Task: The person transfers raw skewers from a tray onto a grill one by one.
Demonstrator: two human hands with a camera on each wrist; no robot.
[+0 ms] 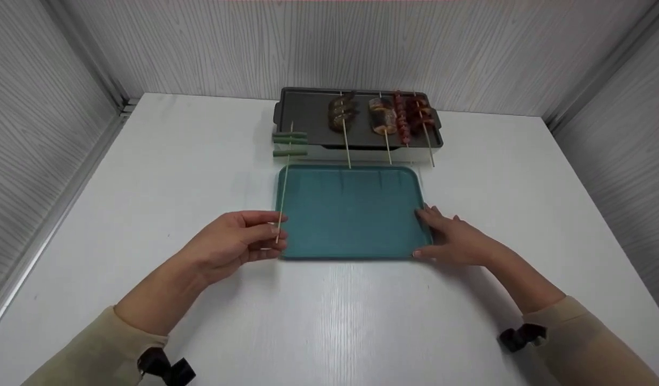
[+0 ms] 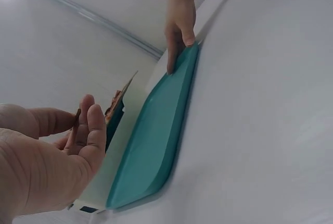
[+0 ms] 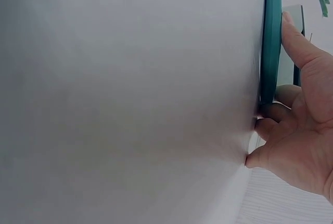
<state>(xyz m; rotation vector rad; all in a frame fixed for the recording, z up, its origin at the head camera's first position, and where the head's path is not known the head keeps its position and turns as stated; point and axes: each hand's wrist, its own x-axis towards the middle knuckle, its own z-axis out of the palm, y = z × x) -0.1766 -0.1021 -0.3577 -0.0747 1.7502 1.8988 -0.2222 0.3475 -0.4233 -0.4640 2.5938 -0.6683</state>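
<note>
My left hand (image 1: 238,238) pinches the near end of a wooden skewer (image 1: 284,193) between thumb and fingers. Several short green vegetable pieces (image 1: 290,140) are threaded across its far end, overlapping the griddle's left front corner in the head view. The skewer's shaft runs over the left edge of a teal tray (image 1: 350,214). At the tray's right near corner, my right hand (image 1: 458,238) grips the rim, thumb on the near side and fingers along the right side. In the right wrist view its outer fingertips (image 3: 252,161) touch the table.
Behind the tray stands a dark griddle (image 1: 308,110) on a pale base. It bears a brown shrimp-like skewer (image 1: 341,111), a skewer of browned chunks (image 1: 382,115), a thin red skewer (image 1: 402,118) and a dark red skewer (image 1: 419,115), handles jutting forward. White panels (image 1: 254,48) enclose the table.
</note>
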